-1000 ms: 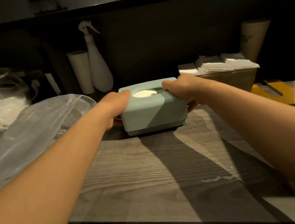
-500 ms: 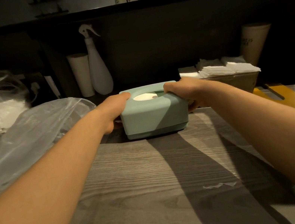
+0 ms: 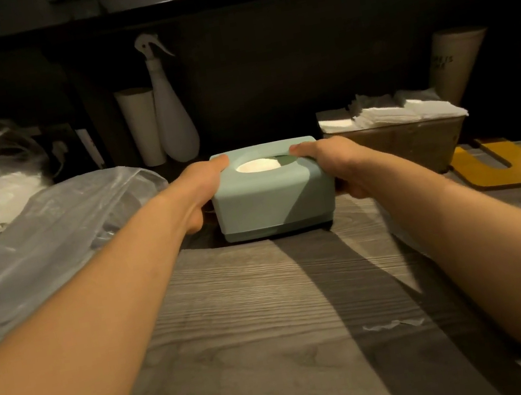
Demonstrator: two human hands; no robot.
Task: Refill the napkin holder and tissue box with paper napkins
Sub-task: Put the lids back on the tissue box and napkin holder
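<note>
A pale green tissue box [image 3: 272, 195] stands on the grey wood counter, its oval top opening showing white napkins [image 3: 258, 165] inside. My left hand [image 3: 197, 191] grips the box's left end, thumb over the top edge. My right hand [image 3: 333, 167] grips its right end the same way. To the right, a brown napkin holder [image 3: 417, 145] is filled with stacked white paper napkins [image 3: 393, 111].
A crumpled clear plastic bag [image 3: 61, 239] lies left of the box. A white spray bottle [image 3: 173, 115] and a white roll [image 3: 142, 127] stand at the back wall. A yellow wooden cut-out board [image 3: 508, 167] lies at right, a paper scrap [image 3: 393, 324] nearer me.
Both hands keep their grip on the tissue box, which has shifted slightly away from me toward the back of the counter.
</note>
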